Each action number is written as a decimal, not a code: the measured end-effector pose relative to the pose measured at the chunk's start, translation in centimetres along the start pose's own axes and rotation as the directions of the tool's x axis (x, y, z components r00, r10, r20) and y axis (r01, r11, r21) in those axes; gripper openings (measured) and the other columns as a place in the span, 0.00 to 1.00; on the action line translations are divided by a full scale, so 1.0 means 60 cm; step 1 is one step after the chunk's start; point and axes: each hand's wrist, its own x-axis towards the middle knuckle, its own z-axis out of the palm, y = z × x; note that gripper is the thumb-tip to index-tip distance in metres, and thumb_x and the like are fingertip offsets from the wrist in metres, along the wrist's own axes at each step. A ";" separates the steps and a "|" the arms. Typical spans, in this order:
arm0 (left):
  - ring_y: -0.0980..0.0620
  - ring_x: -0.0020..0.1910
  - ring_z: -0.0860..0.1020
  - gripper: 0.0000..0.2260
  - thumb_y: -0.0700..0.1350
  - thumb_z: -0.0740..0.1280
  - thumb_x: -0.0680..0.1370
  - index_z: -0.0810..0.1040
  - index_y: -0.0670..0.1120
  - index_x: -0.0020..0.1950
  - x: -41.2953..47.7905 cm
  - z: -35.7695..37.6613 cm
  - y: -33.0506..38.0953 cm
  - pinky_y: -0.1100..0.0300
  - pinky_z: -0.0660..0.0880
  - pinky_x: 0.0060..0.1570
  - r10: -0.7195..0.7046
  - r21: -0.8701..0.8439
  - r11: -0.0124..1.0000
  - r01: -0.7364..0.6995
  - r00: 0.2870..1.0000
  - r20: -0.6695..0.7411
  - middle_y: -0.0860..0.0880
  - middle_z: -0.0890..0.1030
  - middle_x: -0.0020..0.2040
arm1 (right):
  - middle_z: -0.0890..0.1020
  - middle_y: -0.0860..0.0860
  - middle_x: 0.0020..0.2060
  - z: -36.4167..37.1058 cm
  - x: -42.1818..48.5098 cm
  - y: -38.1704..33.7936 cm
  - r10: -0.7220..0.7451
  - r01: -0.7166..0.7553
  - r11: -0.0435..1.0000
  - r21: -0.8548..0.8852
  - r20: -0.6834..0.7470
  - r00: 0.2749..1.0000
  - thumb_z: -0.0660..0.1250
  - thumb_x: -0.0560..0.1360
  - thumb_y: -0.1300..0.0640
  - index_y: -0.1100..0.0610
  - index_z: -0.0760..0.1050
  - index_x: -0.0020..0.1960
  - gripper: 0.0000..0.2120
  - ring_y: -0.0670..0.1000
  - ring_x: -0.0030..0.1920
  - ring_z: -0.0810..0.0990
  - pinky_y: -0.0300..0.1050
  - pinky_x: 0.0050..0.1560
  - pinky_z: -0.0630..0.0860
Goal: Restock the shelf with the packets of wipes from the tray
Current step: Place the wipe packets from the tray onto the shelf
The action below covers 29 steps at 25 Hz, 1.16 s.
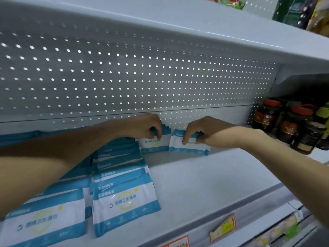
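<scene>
Head view: the left hand (147, 126) is gripping upright wipes packets (155, 143) at the shelf's (195, 184) back, the right hand (201, 130) is pinching a lone packet (189, 147) just beside them; packet rows (122, 202) are filling the left.

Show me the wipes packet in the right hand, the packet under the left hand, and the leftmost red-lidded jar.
right-hand packet (195, 147): head view, on its white middle band.
left-hand packet (154, 144): head view, on its white front face.
leftmost red-lidded jar (265, 117): head view, on the dark body under the lid.

Glossy plastic packets (124, 202), painted-metal shelf (195, 184)
</scene>
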 end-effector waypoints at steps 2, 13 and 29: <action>0.57 0.55 0.76 0.12 0.39 0.71 0.76 0.86 0.56 0.49 -0.006 -0.020 -0.011 0.58 0.74 0.58 -0.004 -0.003 1.000 0.004 0.999 -0.049 0.55 0.77 0.57 | 0.79 0.38 0.54 0.006 0.029 -0.018 -0.045 0.045 0.999 0.010 0.000 0.999 0.64 0.77 0.68 0.40 0.83 0.52 0.23 0.39 0.49 0.76 0.35 0.47 0.71; 0.50 0.59 0.78 0.06 0.45 0.71 0.78 0.85 0.53 0.53 -0.083 -0.081 -0.064 0.53 0.73 0.62 -0.135 -0.003 0.991 0.137 0.971 -0.198 0.52 0.80 0.59 | 0.75 0.48 0.54 0.104 0.162 -0.061 -0.226 0.225 0.973 -0.062 -0.021 0.974 0.60 0.68 0.75 0.46 0.80 0.46 0.25 0.50 0.56 0.75 0.50 0.58 0.74; 0.64 0.48 0.80 0.08 0.43 0.69 0.78 0.84 0.56 0.50 0.014 -0.050 0.119 0.60 0.76 0.53 0.107 0.005 0.994 -0.107 0.987 -0.123 0.58 0.80 0.50 | 0.74 0.48 0.66 0.065 -0.055 0.025 0.008 -0.022 0.995 -0.094 -0.150 0.989 0.67 0.73 0.68 0.49 0.78 0.65 0.24 0.51 0.65 0.72 0.47 0.64 0.71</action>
